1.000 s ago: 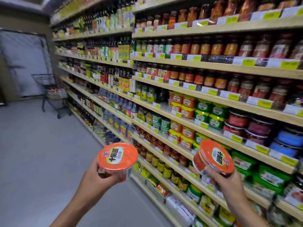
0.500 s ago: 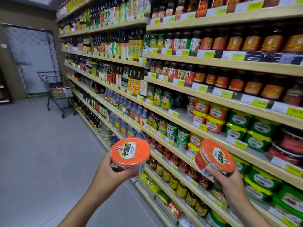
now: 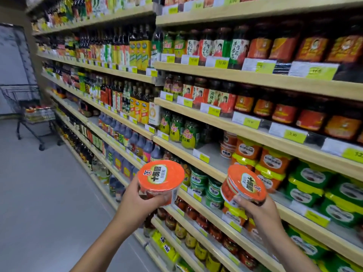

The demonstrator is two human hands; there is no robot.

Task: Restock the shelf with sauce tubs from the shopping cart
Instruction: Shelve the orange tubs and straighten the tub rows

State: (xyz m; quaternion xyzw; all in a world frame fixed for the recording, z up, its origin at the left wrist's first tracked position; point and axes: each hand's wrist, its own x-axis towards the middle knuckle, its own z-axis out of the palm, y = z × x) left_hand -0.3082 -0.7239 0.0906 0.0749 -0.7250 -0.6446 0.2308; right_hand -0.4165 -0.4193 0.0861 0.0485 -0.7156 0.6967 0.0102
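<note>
Both sauce tubs have come nearer the shelf [image 3: 216,172]. The left hand [image 3: 137,203] curls round the left tub [image 3: 161,178], and the right hand [image 3: 257,211] grips the right tub [image 3: 244,185] (tilted shelfward). The shopping cart [image 3: 29,114] stands well apart.

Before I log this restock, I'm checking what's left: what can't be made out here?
Head view only.
Shopping cart: distant, blurred; contents uncountable.
Price tags: blurred, mostly unreadable.
Left tub base: behind left hand.
Right tub base: behind right hand.
Shelf: cut off at right edge.
</note>
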